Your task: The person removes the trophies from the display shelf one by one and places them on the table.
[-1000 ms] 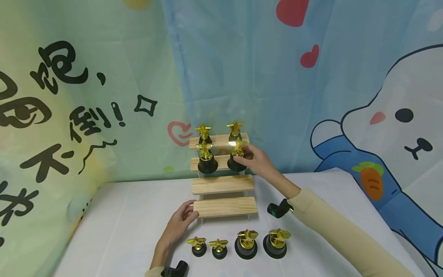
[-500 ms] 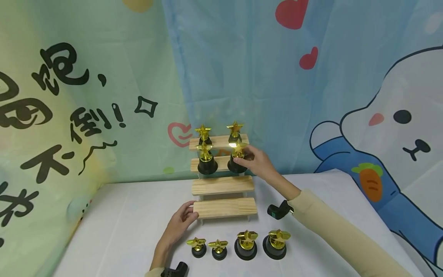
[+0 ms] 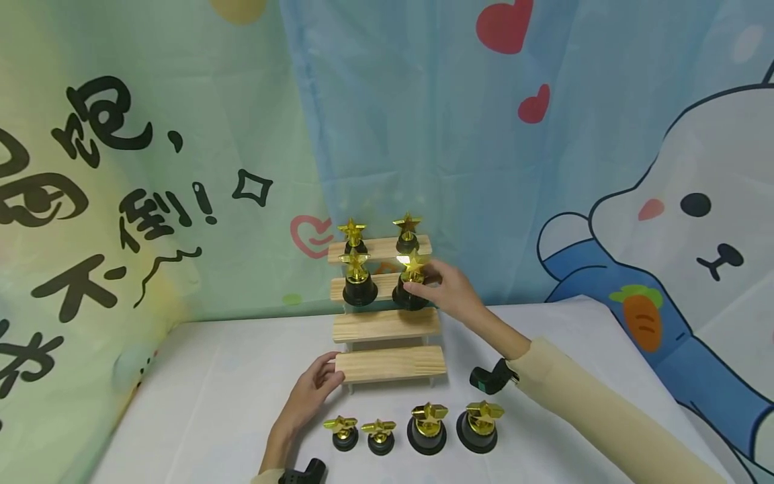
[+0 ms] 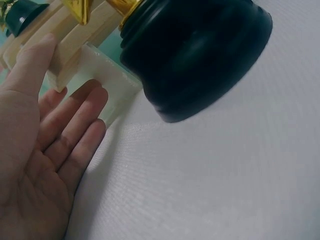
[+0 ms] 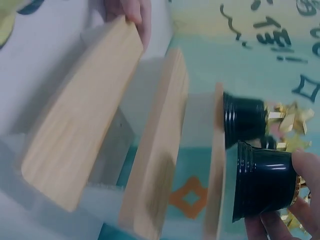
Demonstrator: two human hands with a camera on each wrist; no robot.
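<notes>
A four-tier wooden display stand (image 3: 387,327) rises on the table, with gold star trophies on black bases on its upper tiers. My right hand (image 3: 450,289) pinches a star trophy (image 3: 412,272) at the right of the second tier from the top. In the right wrist view a gap shows between that trophy's base (image 5: 262,182) and the plank. At the lowest tier's left end my left hand (image 3: 308,390) grips the plank, thumb on one side and index finger on the other. Beside it on the second tier stands another trophy (image 3: 359,279).
Two smaller trophies (image 3: 358,240) (image 3: 408,235) occupy the top tier. In front of the stand are two small trophies (image 3: 345,438) and two large ones (image 3: 426,433) on the white tablecloth (image 3: 230,390). A printed curtain (image 3: 423,121) hangs right behind the stand.
The right hand's trophy has come slightly forward and down, its base now overlapping the third tier's back edge in the head view. The left hand stays at the lowest tier.
</notes>
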